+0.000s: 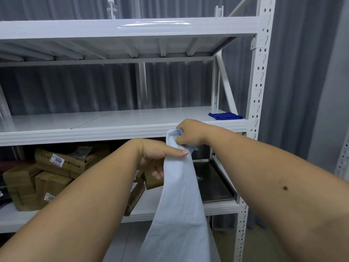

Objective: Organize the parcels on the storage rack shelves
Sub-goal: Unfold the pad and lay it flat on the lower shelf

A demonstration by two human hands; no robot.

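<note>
Both hands, left hand [156, 157] and right hand [190, 134], gripping pale blue cloth [179, 205], before rack [258, 87]

glossy metal rack [120, 127], brown paper parcels [56, 167]

I am seeing two bare forearms reaching in from the lower corners, with no sleeves, gloves, watch or rings showing on either. My left hand [154, 157] is showing short, trimmed nails on the thumb and one fingertip. My right hand [190, 134] is showing mostly its back and knuckles. My right forearm [283, 186] is carrying a small dark mole on its upper side, with fainter specks nearer the wrist.
</note>
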